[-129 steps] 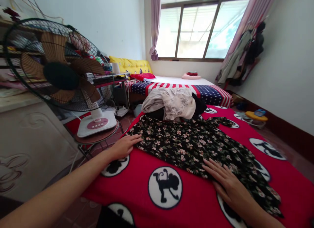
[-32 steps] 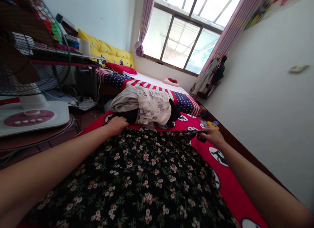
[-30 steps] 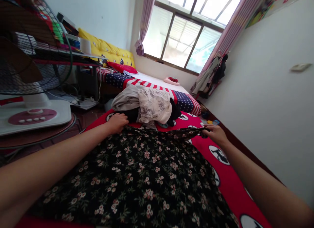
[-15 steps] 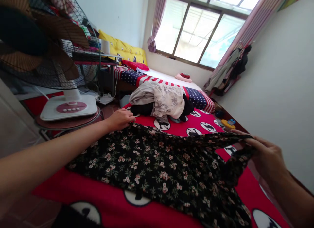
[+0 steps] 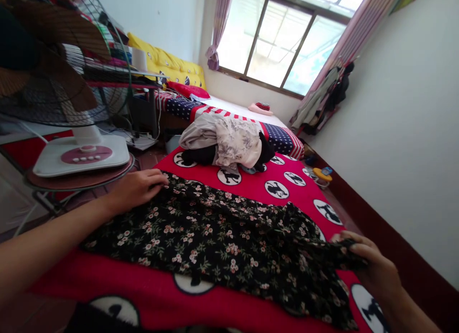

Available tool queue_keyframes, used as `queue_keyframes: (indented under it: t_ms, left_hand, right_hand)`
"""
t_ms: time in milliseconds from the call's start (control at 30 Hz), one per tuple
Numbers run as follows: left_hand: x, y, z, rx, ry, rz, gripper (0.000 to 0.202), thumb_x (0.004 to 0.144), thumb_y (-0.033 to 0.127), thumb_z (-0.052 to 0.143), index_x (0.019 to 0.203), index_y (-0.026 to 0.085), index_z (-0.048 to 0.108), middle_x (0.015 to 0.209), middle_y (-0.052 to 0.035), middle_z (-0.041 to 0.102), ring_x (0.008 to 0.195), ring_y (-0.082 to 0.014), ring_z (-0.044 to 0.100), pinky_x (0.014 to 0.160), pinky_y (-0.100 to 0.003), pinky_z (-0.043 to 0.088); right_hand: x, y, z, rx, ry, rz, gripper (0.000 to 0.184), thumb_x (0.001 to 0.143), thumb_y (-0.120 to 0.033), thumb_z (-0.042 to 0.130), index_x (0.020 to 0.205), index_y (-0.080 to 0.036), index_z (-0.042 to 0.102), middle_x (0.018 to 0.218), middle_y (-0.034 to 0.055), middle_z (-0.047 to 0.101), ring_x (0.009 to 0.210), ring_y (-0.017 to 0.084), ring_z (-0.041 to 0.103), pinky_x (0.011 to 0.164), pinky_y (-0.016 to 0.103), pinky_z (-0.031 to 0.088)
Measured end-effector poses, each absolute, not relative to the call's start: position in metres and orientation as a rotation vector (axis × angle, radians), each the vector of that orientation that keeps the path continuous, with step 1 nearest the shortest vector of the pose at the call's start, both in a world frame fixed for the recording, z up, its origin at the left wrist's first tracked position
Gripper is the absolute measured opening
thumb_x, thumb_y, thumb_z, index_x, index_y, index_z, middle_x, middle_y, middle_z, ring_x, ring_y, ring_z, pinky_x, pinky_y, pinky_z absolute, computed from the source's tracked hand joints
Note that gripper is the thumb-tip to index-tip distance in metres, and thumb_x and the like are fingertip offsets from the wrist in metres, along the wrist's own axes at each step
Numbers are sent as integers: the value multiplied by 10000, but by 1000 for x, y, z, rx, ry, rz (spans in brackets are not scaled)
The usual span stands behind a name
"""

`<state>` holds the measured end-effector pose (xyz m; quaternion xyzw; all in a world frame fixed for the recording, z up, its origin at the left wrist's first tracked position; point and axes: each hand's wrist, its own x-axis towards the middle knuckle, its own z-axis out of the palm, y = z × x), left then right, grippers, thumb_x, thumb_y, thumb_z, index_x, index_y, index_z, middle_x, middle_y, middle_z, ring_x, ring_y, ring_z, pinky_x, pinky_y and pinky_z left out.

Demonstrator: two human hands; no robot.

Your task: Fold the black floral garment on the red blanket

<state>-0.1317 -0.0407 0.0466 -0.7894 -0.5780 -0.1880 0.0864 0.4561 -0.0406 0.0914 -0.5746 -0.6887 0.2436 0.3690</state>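
Observation:
A black garment with small pink flowers [image 5: 222,237] lies spread across a red blanket with round black-and-white prints [image 5: 294,199]. My left hand [image 5: 138,189] is closed on the garment's far left corner. On the right, my right hand [image 5: 373,261] grips a narrow end of it, which looks like a sleeve, pulled out past the blanket's right side. Folds run across the garment's upper right part. Whether it is a dress or a blouse I cannot tell.
Beyond the garment sits a pile of clothes [image 5: 236,141]. An electric fan [image 5: 82,151] stands on a round stool at the left. A second bed [image 5: 236,105] lies below the window. Clothes hang on the right wall [image 5: 326,98], near a small yellow stool [image 5: 322,175].
My right hand has come lower and nearer, and the garment's raised far edge now lies down on the blanket. My left hand has shifted slightly left in view, still holding its corner.

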Motion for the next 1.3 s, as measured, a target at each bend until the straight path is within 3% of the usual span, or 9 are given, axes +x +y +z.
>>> queue_keyframes:
  t_ms: [100, 200, 333, 400, 533, 633, 800, 1000, 1300]
  left_hand:
    - [-138, -46, 48, -2459, -1795, -426, 276, 809, 214, 406, 886, 247, 670, 1031, 44, 665, 899, -144, 583, 828, -243, 406]
    - [-142, -44, 47, -2628, -1818, -239, 255, 718, 177, 425, 736, 249, 669, 879, 80, 679, 800, -128, 577, 782, -236, 395]
    - [-119, -30, 47, -2688, -1807, -414, 243, 743, 212, 423, 731, 240, 664, 789, 76, 681, 743, -123, 580, 748, -231, 411]
    - [-91, -24, 45, -2731, -1752, -612, 244, 775, 214, 432, 790, 237, 674, 826, 57, 693, 780, -134, 601, 778, -243, 435]
    - [-12, -23, 37, -2940, -1526, -867, 275, 848, 184, 443, 980, 239, 677, 995, -12, 684, 913, -160, 627, 843, -264, 473]
    - [53, -30, 31, -3047, -1353, -1000, 361, 832, 173, 524, 1164, 272, 622, 1191, -43, 621, 1077, -189, 587, 948, -296, 460]
    - [140, -33, 25, -3177, -1072, -947, 728, 712, 325, 742, 1377, 268, 453, 1341, -93, 527, 1199, -284, 484, 1015, -435, 406]
    - [173, -24, 19, -3192, -1065, -904, 146, 804, 208, 641, 937, 248, 685, 1024, -49, 670, 1027, -249, 548, 943, -431, 397]
    - [151, -34, 30, -3364, -1201, -1519, 213, 843, 131, 477, 957, 217, 634, 905, -12, 694, 863, -166, 624, 796, -275, 453]
  right_hand:
    - [453, -45, 97, -1535, -1682, 941, 421, 709, -617, 568, 697, -227, 727, 778, 120, 722, 707, 305, 677, 632, 433, 560]
    - [445, -36, 101, -1607, -1916, 1119, 515, 818, -629, 478, 671, -192, 708, 775, 100, 720, 740, 260, 674, 726, 393, 547]
    - [441, 6, 88, -1698, -2022, 543, 315, 821, -485, 543, 751, -213, 685, 727, 46, 704, 702, 206, 649, 725, 330, 518]
    - [441, 33, 74, -1709, -1971, 249, 146, 761, -328, 603, 815, -222, 689, 834, 43, 722, 790, 208, 656, 781, 329, 506]
    - [438, 77, 52, -1816, -1953, 138, 316, 668, -137, 632, 972, -180, 710, 983, 68, 722, 872, 199, 658, 824, 311, 495]
    - [435, 95, 43, -1871, -1951, 165, 387, 592, -96, 682, 967, -176, 733, 907, 57, 734, 798, 203, 662, 748, 297, 503]
    - [435, 101, 38, -1871, -1894, 160, 169, 642, -179, 648, 758, -221, 764, 795, 24, 736, 779, 206, 663, 727, 290, 493]
    - [442, 91, 36, -1819, -1717, 202, 260, 694, -282, 571, 851, -195, 759, 665, 26, 713, 624, 193, 655, 616, 281, 507]
    - [450, 94, 21, -1808, -1515, 264, 287, 693, -267, 542, 867, -167, 747, 724, 52, 739, 648, 204, 678, 620, 293, 537]
